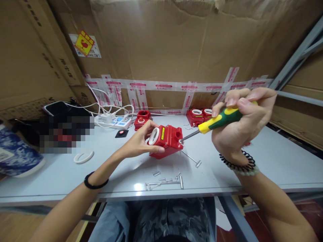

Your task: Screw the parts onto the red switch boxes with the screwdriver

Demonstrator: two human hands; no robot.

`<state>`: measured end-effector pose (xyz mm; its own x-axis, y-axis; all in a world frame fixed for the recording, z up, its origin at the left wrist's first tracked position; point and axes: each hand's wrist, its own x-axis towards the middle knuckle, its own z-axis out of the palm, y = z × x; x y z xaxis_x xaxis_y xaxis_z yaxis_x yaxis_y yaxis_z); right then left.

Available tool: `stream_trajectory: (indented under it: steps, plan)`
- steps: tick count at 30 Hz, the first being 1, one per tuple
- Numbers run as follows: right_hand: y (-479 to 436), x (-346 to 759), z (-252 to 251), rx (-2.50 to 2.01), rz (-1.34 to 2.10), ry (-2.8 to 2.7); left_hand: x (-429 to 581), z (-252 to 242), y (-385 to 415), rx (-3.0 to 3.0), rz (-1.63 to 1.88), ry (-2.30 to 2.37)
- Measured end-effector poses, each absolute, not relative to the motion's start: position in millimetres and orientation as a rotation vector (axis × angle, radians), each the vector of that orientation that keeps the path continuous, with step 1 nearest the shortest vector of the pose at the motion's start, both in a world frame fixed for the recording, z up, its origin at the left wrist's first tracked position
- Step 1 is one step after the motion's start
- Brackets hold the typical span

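Observation:
My left hand grips a red plastic box tilted on its side on the grey table; the box has a white ring in its round opening and a yellow label. My right hand is closed around a screwdriver with a green and yellow handle. The metal tip of the screwdriver touches the box's right corner.
Loose screws and a T-shaped metal key lie near the front edge, another key beside the box. More red boxes and one with a button stand at the back, by a white power strip. A white ring lies left.

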<state>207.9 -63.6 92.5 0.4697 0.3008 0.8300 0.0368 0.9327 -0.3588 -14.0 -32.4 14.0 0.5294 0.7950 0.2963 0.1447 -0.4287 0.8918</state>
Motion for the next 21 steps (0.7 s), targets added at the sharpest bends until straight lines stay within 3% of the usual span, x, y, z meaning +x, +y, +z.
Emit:
stream_trajectory:
  steps: [11,21]
  plan:
    - [-60.9,211.5,93.4,-0.37,-0.038,-1.11,-15.7,15.0,-30.9,1.869,0.926,0.766]
    - [-63.6,210.5,90.4,-0.328,0.058,-1.117,-14.1,15.1,-32.5,1.887,0.927,0.747]
